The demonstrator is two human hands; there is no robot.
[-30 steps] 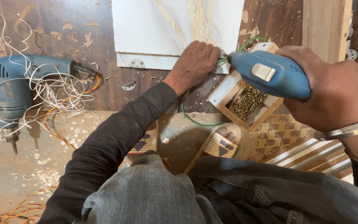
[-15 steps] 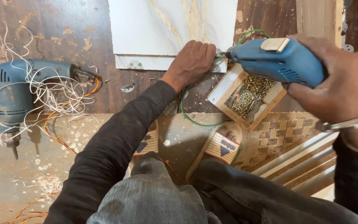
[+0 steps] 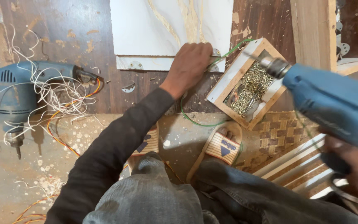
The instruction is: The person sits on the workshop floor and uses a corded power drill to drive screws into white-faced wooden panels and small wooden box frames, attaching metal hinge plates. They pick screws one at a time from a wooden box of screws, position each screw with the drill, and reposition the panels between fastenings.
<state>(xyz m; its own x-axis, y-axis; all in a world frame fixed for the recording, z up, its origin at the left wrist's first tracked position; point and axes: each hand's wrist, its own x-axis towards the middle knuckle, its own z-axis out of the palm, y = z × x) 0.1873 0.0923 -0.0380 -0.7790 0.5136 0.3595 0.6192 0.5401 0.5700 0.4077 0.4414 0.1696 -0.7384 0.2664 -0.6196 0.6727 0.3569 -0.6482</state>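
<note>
My left hand (image 3: 189, 64) rests with curled fingers on the lower edge of a white marbled panel (image 3: 166, 27), near small metal hinge plates (image 3: 135, 65); whether it pinches something is hidden. My right hand (image 3: 355, 166) grips a blue power drill (image 3: 332, 105), lifted off to the right, its chuck (image 3: 274, 66) hanging over a shallow wooden tray of brass screws (image 3: 251, 85). A green wire (image 3: 195, 120) loops beside the tray.
A second blue drill (image 3: 17, 93) lies at the left under tangled white and orange wires. My sandalled feet (image 3: 222, 145) stand on the dusty floor. A woven-pattern board and stacked trims (image 3: 295, 166) lie at the right, a wooden post (image 3: 313, 33) above.
The right hand has pulled the drill away from the panel edge toward the lower right. The left hand stays on the panel edge.
</note>
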